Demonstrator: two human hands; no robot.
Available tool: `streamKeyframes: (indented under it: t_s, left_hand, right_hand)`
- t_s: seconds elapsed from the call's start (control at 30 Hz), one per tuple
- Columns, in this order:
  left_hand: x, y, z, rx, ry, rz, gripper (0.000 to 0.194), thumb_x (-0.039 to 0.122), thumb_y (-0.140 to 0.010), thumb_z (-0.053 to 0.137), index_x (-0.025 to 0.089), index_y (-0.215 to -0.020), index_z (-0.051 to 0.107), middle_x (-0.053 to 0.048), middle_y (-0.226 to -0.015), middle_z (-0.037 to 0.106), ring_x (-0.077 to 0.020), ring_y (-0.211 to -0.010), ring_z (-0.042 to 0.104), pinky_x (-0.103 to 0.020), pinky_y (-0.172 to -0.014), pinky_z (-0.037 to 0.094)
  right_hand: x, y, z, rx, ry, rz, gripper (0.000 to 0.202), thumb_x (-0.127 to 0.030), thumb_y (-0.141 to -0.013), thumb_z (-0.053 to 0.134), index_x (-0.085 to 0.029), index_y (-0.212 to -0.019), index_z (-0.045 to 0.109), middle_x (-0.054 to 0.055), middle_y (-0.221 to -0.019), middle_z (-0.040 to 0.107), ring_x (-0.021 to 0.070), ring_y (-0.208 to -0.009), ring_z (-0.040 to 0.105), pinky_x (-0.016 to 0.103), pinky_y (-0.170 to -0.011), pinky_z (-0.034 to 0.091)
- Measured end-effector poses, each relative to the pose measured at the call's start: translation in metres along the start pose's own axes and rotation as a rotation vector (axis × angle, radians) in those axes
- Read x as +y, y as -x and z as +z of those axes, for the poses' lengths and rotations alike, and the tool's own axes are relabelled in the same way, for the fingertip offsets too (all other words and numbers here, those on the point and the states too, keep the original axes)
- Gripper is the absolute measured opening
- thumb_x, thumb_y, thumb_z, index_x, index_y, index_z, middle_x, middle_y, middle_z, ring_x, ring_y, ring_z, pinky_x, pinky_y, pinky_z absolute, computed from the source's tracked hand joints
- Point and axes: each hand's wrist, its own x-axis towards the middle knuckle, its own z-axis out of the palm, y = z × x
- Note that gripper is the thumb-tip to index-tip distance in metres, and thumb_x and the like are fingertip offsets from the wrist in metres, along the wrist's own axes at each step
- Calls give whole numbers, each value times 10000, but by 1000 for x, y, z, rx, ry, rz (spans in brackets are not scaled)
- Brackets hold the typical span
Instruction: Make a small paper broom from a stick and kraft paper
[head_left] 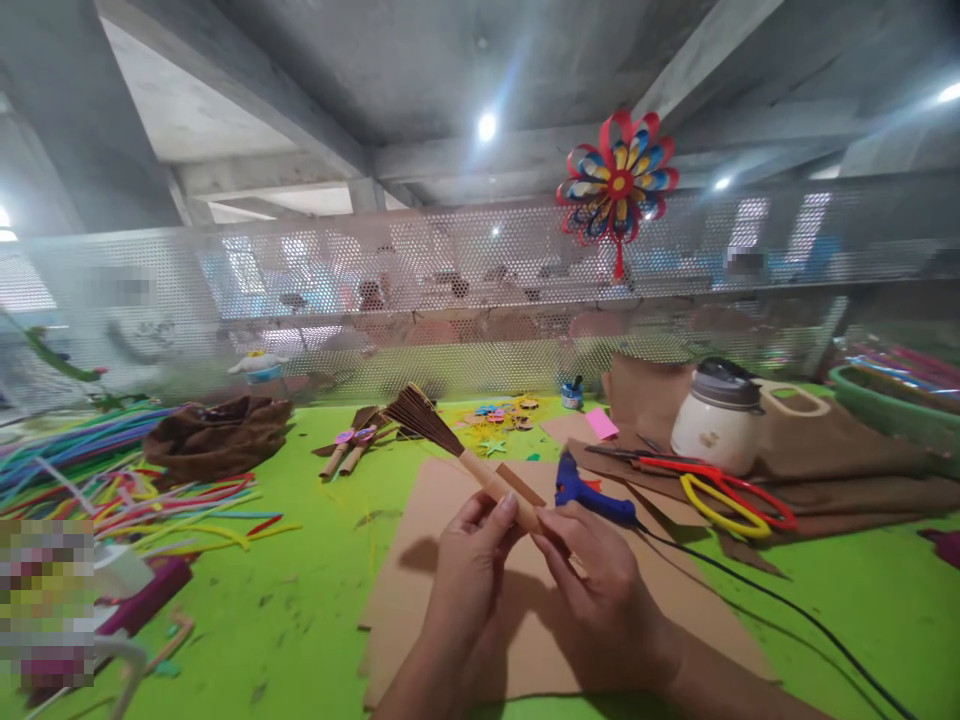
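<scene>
A small brown broom-like bundle [429,420] with a tan wrapped handle is held up above a cardboard sheet [405,620]. My left hand [469,560] is closed around the handle, thumb on top. At the handle's lower end, my right hand [589,560] pinches the tan wrapping between thumb and fingers. A brown strip sticks out beside the handle. Just beyond my right hand lies a blue glue gun [592,492] with a black cord. Two similar small bundles [351,445] rest on the green table [315,560], further back on the left.
Coloured pipe cleaners [187,505] and a brown cloth pouch [217,435] lie left. Scissors with red handles [757,490], yellow-handled scissors [724,512], a cream jug [716,425] and brown sheets [862,450] are right. A perforated screen [450,335] stands behind small coloured pieces [499,415].
</scene>
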Motion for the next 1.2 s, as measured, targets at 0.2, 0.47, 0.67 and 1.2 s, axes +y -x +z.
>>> streamKeyframes:
  t_s: [0.2, 0.47, 0.67, 1.2]
  left_hand:
    - [5, 4, 4, -37, -12, -9, 234, 212, -709, 724, 101, -913, 692, -98, -897, 695, -196, -870, 640, -310, -868, 491]
    - [9, 4, 3, -48, -22, -45, 223, 235, -747, 694, 121, -939, 697, -96, -943, 692, -173, -872, 629, -291, -862, 485]
    - [8, 3, 2, -34, -39, -55, 220, 254, -727, 710, 120, -901, 705, -95, -927, 687, -178, -869, 618, -292, -841, 487]
    - [15, 0, 1, -117, -98, -74, 231, 216, -717, 717, 119, -925, 694, -99, -954, 676, -213, -941, 604, -346, -899, 456]
  right_hand:
    - [-2, -2, -1, 0, -49, 51, 228, -62, -870, 490, -174, -1058, 552, 61, -872, 599, 169, -825, 574, 309, -731, 484]
    - [1, -4, -2, -17, -158, 161, 175, -99, -877, 494, -179, -1002, 588, 43, -849, 619, 146, -793, 593, 264, -706, 480]
    - [-1, -3, -4, -43, -216, 248, 139, -150, -879, 504, -189, -968, 605, 16, -803, 622, 128, -723, 583, 236, -658, 460]
    - [-4, -8, -8, -54, -252, 354, 157, -231, -869, 524, -174, -959, 640, 42, -815, 647, 146, -720, 590, 254, -638, 470]
